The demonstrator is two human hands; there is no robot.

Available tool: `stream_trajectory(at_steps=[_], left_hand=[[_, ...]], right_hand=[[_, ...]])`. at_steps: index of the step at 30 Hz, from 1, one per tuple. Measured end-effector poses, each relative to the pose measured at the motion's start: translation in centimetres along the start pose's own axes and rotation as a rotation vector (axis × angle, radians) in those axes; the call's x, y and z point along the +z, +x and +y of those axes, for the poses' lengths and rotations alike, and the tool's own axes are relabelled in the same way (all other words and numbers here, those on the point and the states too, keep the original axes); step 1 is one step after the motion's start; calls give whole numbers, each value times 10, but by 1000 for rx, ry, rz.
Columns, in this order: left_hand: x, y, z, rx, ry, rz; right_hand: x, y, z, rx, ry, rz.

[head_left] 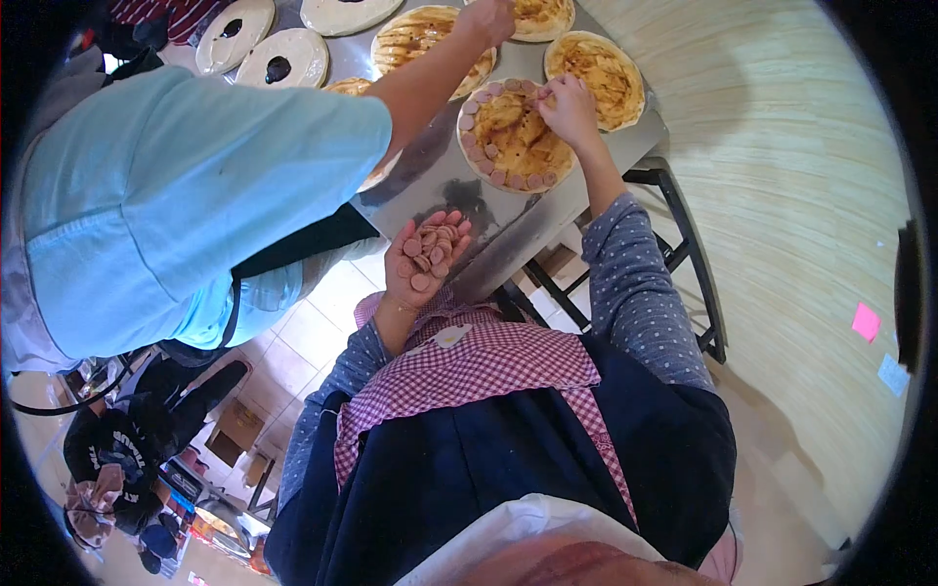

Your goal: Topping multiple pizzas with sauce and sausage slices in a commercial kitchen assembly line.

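My left hand [412,282] is held palm up near the table's front edge, cupping a pile of sausage slices [429,253]. Over the upper right rim of a sauced pizza base [516,139] is my right hand [570,110], its fingertips pinched together at the crust. Whether a slice sits between those fingertips I cannot tell. Sausage slices line the left, top and bottom rim of that base, while its middle shows only brown-orange sauce. Another sauced base [604,80] lies just beyond my right hand, with no slices on it.
A co-worker's arm [425,88] in a light blue sleeve reaches across from the left over a sauced base [410,36]. Pale bases with dark sauce blobs [282,62] lie farther left on the metal table [418,157]. A black metal frame [685,253] stands at the right.
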State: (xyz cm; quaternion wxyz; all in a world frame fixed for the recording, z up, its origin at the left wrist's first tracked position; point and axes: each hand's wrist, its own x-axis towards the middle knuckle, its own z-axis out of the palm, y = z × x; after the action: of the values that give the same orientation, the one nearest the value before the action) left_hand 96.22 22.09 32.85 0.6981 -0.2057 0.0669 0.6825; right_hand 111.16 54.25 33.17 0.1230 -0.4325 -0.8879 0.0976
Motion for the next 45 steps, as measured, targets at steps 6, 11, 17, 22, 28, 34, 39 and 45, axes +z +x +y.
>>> stream_trajectory(at_steps=[6,11,17,22,28,34,39,45], left_hand=[[0,-2,1,11,35,-1],[0,-3,1,3,14,19],[1,-2,0,-24,32,-9],[1,-6,3,14,37,37],[3,-3,3,-9,23,28],[6,0,3,-5,46,53],[1,5,14,-12,9,30],[0,5,19,28,3,39]], right_hand=[[-11,-6,30,52,90,77],[-7,-8,37,98,63,5],[-2,-3,41,25,-28,86],[-17,-23,31,47,-45,232],[-10,-59,40,362,234,595],[27,-93,58,720,711,412],[18,-80,45,753,769,295],[-8,-74,20,932,952,139]])
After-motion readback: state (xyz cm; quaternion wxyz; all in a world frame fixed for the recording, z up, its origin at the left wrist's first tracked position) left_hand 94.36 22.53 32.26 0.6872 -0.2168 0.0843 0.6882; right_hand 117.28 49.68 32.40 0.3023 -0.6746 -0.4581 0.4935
